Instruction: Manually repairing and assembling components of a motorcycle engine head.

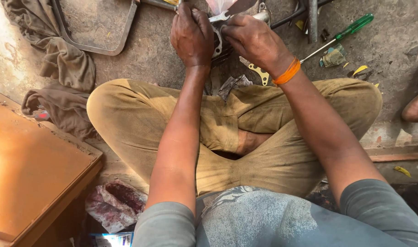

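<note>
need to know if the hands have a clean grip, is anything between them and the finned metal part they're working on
Nothing visible does. The left hand and right hand both rest directly on the finned metal part, with a flat blade at its top edge. The green-handled screwdriver and the gasket lie off to the side on the floor.

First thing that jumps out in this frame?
Both hands meet at top centre: the left hand and right hand close together on a finned metal engine part on the ground ahead of the crossed legs. The bright orange wristband on the right wrist stands out. A green-handled screwdriver lies at upper right, and a rusty orange metal panel fills the lower left.
</note>
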